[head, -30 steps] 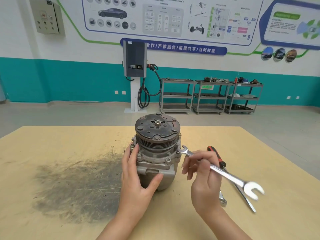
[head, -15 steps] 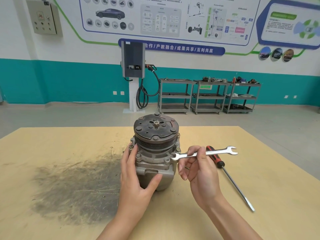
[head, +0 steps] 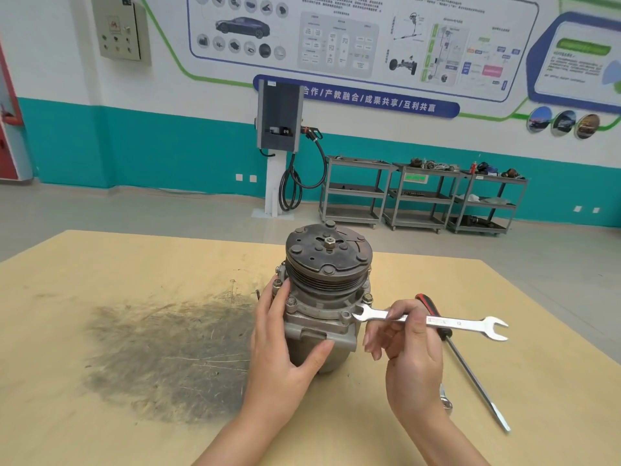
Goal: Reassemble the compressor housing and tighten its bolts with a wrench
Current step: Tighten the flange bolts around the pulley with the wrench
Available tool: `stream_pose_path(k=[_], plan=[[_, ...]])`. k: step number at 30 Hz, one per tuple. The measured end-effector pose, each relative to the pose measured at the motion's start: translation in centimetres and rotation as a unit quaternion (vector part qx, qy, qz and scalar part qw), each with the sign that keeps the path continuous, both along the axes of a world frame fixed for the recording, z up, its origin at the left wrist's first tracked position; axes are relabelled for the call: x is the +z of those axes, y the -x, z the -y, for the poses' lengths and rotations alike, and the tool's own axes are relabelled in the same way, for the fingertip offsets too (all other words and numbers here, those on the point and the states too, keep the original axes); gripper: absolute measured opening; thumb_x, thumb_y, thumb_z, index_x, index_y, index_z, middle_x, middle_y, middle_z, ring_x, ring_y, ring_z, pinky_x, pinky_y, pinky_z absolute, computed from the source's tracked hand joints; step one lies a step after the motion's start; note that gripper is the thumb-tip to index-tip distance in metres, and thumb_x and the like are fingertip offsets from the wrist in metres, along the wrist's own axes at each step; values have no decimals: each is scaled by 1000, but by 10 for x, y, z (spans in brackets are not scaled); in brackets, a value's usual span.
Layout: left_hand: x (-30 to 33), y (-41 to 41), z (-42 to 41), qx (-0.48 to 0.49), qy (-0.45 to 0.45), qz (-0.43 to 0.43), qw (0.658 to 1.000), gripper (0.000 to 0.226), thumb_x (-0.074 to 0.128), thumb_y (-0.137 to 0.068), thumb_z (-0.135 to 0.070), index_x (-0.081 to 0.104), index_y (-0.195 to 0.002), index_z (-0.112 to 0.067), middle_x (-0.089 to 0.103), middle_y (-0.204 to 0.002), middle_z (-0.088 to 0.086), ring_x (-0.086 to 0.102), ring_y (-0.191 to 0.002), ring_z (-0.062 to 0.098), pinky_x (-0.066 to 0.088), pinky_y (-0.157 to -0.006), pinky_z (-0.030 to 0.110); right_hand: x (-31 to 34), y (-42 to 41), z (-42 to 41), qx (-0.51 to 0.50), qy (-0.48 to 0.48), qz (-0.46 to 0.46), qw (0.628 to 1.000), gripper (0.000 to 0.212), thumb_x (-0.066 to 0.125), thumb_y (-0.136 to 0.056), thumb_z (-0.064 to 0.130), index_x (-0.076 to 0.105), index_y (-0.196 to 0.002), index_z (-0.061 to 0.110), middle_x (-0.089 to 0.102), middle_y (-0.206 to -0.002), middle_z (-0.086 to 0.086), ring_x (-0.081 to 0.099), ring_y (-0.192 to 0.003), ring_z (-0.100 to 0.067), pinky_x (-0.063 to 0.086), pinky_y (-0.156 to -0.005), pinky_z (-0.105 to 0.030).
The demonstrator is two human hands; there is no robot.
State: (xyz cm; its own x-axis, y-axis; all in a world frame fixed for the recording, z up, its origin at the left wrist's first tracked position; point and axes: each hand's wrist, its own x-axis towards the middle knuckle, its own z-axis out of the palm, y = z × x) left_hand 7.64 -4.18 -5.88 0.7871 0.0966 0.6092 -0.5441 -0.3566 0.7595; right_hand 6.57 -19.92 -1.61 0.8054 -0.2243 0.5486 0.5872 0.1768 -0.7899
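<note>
Compressor housing of grey cast metal (head: 317, 334), topped by its dark grooved pulley and rusty round clutch plate (head: 327, 252), stands upright on the pale wooden table (head: 117, 264), just right of the big sooty smudge (head: 168, 358); its long axis runs straight up, with the clutch plate and its centre nut facing the ceiling, tipped a little away from me. My left hand (head: 285, 351) wraps the housing's left side, fingers laid along the flange and thumb pressed across the front, so that it holds the body firm. My right hand (head: 408, 341) pinches the silver double open-ended wrench (head: 430, 321) near the middle of its shank between thumb and curled fingers, the other fingers hanging loose. The wrench lies nearly level, pointing out to the right of the housing, its near jaw set at the small flange bolt (head: 346, 316) on the housing's front right corner, its far jaw free in the air. To tighten well, I judge I should seat the jaw fully on the bolt's flats before I pull, shift my grip farther out along the shank for leverage, swing in short arcs and reseat, and brace hard with the left hand so the housing does not turn or tip. A red-and-black-handled screwdriver (head: 470, 371) lies on the table to the right of the housing, under the wrench.
</note>
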Motion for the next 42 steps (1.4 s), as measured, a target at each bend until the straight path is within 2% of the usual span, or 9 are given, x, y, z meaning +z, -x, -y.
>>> stream_pose_path(k=[4, 9, 20, 23, 28, 30, 34, 39, 42], plan=[[0, 0, 0, -2, 4, -10, 1000, 87, 52, -67, -92, 8, -140, -73, 1, -154, -42, 11, -149, -5, 27, -120, 53, 5, 3, 0, -17, -21, 23, 999, 36, 39, -93, 50, 57, -76, 25, 59, -57, -11, 51, -50, -21, 40, -48, -21], [-1, 0, 0, -5, 6, -11, 1000, 87, 52, -67, -92, 8, -140, -74, 1, -154, -42, 13, -148, -4, 27, -120, 53, 8, -5, 11, -10, -81, -36, 996, 39, 37, -94, 48, 51, -82, 13, 58, -57, -13, 50, -49, -21, 38, -45, -22], [-1, 0, 1, -6, 9, -18, 1000, 86, 59, -68, -80, 8, -137, -76, -1, -152, -46, 15, -149, 0, 27, -120, 55, 29, -36, 35, 171, -62, -158, 971, 34, 42, -90, 44, 53, -79, 14, 54, -54, -11, 50, -46, -17, 36, -39, -22], [1, 1, 1, -7, 9, -17, 1000, 87, 55, -65, -89, 8, -137, -76, -1, -153, -45, 15, -149, 1, 27, -120, 56, 39, -47, 38, 201, -36, -171, 964, 37, 41, -92, 42, 60, -73, 17, 51, -50, -9, 45, -40, -15, 35, -38, -20], [2, 1, 1, -4, 6, -5, 1000, 86, 59, -71, -77, 8, -139, -75, 1, -154, -43, 13, -149, -3, 26, -120, 55, 41, -54, 31, 248, -53, -187, 949, 37, 42, -93, 40, 59, -70, 16, 45, -43, -6, 36, -33, -13, 32, -36, -20], [2, 1, 0, -4, 6, -11, 1000, 87, 58, -69, -84, 7, -140, -74, 0, -154, -43, 11, -148, -6, 25, -121, 55, 36, -51, 26, 205, -60, -159, 964, 38, 42, -94, 42, 59, -69, 18, 46, -44, -6, 37, -35, -13, 31, -38, -21], [1, 1, -1, -2, 2, -18, 1000, 89, 51, -66, -93, 6, -141, -73, 0, -156, -41, 11, -150, -3, 26, -121, 55, 15, -30, 12, 0, -18, -13, 1000, 38, 38, -101, 43, 56, -73, 25, 46, -46, -4, 38, -39, -16, 30, -41, -22], [1, 0, 0, 0, -2, -11, 1000, 87, 53, -68, -89, 6, -140, -74, 1, -155, -42, 9, -146, -12, 25, -121, 51, 2, -7, -1, -162, 168, 174, 957, 15, 44, -97, 27, 56, -88, 29, 55, -66, 13, 52, -55, -8, 41, -54, -19], [1, -1, -1, 3, -7, -9, 1000, 87, 58, -70, -81, 7, -140, -74, 2, -154, -42, 9, -144, -15, 25, -121, 49, 2, -4, -5, -155, 149, 184, 959, 20, 40, -99, 28, 56, -91, 36, 54, -70, 12, 52, -57, -9, 41, -56, -18]])
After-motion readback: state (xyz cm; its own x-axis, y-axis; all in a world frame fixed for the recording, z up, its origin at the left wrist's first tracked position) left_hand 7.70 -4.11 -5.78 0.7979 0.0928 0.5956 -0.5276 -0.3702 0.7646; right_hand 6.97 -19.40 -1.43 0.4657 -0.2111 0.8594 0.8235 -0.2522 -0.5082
